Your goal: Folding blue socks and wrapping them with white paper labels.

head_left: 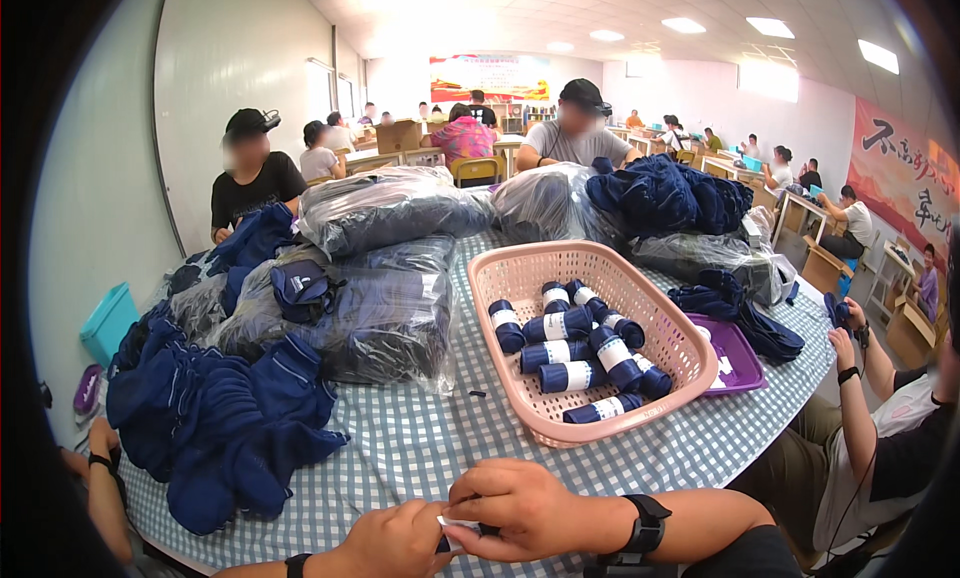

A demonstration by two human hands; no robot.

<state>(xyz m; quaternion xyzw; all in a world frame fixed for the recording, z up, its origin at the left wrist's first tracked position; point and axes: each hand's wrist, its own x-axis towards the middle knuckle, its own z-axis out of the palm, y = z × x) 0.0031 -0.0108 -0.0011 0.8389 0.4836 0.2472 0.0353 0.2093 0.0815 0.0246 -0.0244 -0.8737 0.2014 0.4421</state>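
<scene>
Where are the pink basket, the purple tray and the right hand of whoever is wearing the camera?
Pink basket (pixel 642 296): head view, on its perforated inner wall.
Purple tray (pixel 738 358): head view, on its bare bottom.
Right hand (pixel 532 508): head view, on the back of the hand.

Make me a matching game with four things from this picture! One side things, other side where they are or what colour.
Things:
1. basket
2. small white piece
3. dark blue rolls
4. tray

Places or colours:
A. inside the basket
B. purple
C. pale pink
D. between the left hand and the right hand

Right pairs: 1-C, 2-D, 3-A, 4-B
</scene>
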